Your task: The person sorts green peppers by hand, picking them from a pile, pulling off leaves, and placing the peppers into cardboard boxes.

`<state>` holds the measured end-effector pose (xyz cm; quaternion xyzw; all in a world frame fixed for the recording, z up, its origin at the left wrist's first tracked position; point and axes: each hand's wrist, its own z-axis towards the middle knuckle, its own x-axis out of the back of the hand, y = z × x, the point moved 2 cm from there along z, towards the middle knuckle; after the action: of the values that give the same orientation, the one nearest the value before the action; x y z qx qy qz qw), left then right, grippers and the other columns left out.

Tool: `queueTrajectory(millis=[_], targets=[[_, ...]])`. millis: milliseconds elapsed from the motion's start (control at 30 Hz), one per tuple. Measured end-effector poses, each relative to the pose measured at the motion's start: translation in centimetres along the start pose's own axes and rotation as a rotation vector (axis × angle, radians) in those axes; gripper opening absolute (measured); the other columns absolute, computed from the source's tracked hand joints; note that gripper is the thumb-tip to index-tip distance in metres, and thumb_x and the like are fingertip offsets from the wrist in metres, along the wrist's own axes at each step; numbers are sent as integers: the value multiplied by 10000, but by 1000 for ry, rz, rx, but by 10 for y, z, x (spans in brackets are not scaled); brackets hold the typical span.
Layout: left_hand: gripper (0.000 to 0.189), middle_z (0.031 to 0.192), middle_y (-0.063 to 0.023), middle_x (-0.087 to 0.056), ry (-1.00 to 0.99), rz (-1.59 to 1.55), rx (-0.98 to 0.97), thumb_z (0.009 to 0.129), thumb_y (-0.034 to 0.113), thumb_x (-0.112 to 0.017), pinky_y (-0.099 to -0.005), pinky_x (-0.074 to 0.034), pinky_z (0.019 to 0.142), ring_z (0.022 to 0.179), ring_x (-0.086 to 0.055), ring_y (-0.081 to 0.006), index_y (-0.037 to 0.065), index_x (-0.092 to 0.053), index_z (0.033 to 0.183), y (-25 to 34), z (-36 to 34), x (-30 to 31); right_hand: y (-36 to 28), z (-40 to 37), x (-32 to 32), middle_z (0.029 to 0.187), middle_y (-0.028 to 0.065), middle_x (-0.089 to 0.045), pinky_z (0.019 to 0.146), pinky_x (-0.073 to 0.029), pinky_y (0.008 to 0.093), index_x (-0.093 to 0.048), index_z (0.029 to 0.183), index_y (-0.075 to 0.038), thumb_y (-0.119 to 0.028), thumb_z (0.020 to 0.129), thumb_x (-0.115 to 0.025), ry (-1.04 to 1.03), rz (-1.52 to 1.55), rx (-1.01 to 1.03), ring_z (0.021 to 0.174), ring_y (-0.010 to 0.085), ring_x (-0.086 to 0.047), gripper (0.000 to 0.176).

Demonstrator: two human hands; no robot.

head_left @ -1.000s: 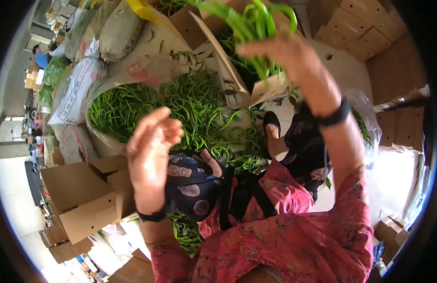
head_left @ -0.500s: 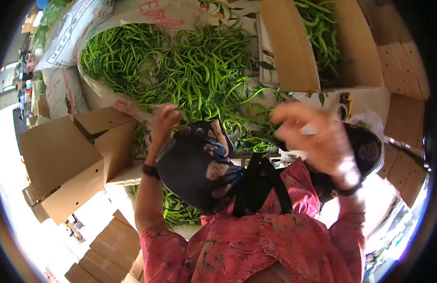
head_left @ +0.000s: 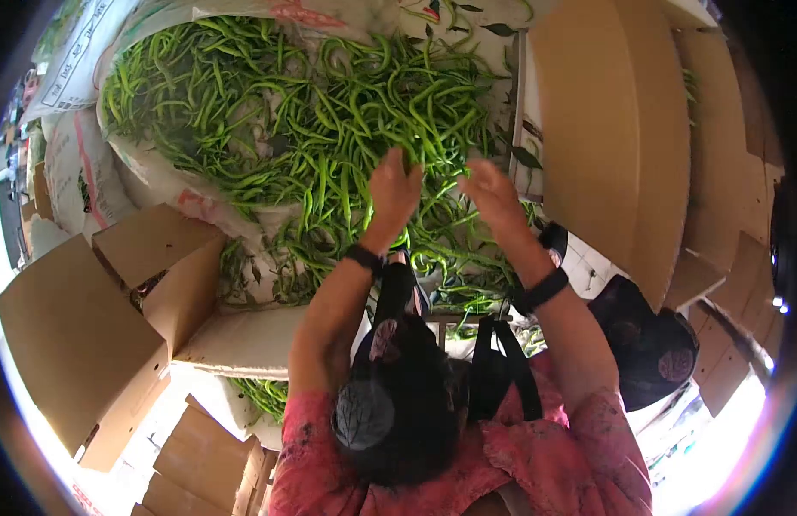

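A big pile of long green chili peppers [head_left: 269, 112] spills out of an opened white sack [head_left: 149, 185] ahead of me. My left hand [head_left: 395, 187] and my right hand [head_left: 491, 193] both reach into the near edge of the pile, fingers among the peppers. Whether either hand has closed on peppers I cannot tell. Both wrists wear black bands. My red patterned sleeves and dark trousers fill the bottom of the view.
An open cardboard box [head_left: 613, 129] stands to the right of the pile, its flap raised. More cardboard boxes [head_left: 89, 327] lie at the left, flat cartons at lower left. Printed white sacks [head_left: 58, 77] sit at far left.
My right hand held a bunch of peppers up high near the box; now both hands are down in the pile. The view has tilted down and forward.
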<state>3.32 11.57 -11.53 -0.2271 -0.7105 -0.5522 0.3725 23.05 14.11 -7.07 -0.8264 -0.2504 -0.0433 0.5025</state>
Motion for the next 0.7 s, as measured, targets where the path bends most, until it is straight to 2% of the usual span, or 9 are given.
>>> queueTrajectory(millis=[100,167,300,400,467,533,567,667,700], targets=[[274,849,-162,-618,-167,-286,43,805,109,-675,-409,-480,666,729,-590,-383,-8,-565,1027,24,-13,32,-6,74,1,1176,258,-583,961,-425,442,-512,1248,46,-362,836,-673,140,-240,117,1114,373,-555,601],[230,809,-129,-618,81,-694,177,812,94,-656,-370,-486,662,678,-594,-341,-6,-562,996,21,-15,62,3,110,2,1252,304,-528,1020,-379,464,-454,1285,96,-418,825,-667,323,-543,186,1173,429,-508,722],[342,898,-143,-617,97,-379,385,796,100,-690,-384,-491,744,769,-605,-319,-15,-537,1080,-33,12,64,31,150,-3,1276,322,-507,1038,-367,475,-455,1305,84,-531,779,-659,252,-577,95,1211,443,-481,834],[556,1035,-196,-585,199,-467,131,762,95,-718,-412,-465,835,909,-578,-357,-14,-465,1245,-49,17,16,0,139,-9,1227,297,-553,992,-409,478,-533,1252,39,-512,759,-681,17,-709,-46,1177,427,-514,755],[740,1143,-242,-532,154,-286,125,731,94,-738,-434,-426,890,1016,-518,-391,-13,-360,1359,-22,28,21,-9,131,-12,1165,265,-597,930,-449,477,-588,1179,20,-471,738,-707,-52,-702,15,1112,395,-560,670],[815,1152,-253,-529,145,-248,65,717,94,-730,-445,-411,904,1034,-491,-416,-15,-311,1408,-25,35,17,-6,129,-16,1020,189,-663,845,-475,397,-595,1166,-4,-373,772,-722,-5,-459,334,936,301,-636,555],[838,1150,-254,-532,149,-215,37,710,102,-731,-448,-408,906,1037,-489,-416,-11,-300,1420,-23,38,17,-7,130,-14,1068,153,-651,846,-464,365,-579,1208,-27,-287,773,-730,-97,-303,43,927,239,-612,528],[904,1149,-246,-539,116,-241,30,690,129,-735,-464,-406,906,1045,-479,-416,5,-266,1453,-15,39,17,-23,125,-17,1108,140,-634,855,-451,338,-549,1248,-20,-227,769,-727,-148,167,-60,950,212,-595,551],[918,1146,-242,-541,114,-220,27,686,135,-743,-466,-407,908,1047,-479,-415,13,-261,1457,-11,39,15,-24,122,-23,1110,118,-630,850,-445,328,-529,1265,-22,-231,800,-700,-95,26,-41,944,208,-596,538]])
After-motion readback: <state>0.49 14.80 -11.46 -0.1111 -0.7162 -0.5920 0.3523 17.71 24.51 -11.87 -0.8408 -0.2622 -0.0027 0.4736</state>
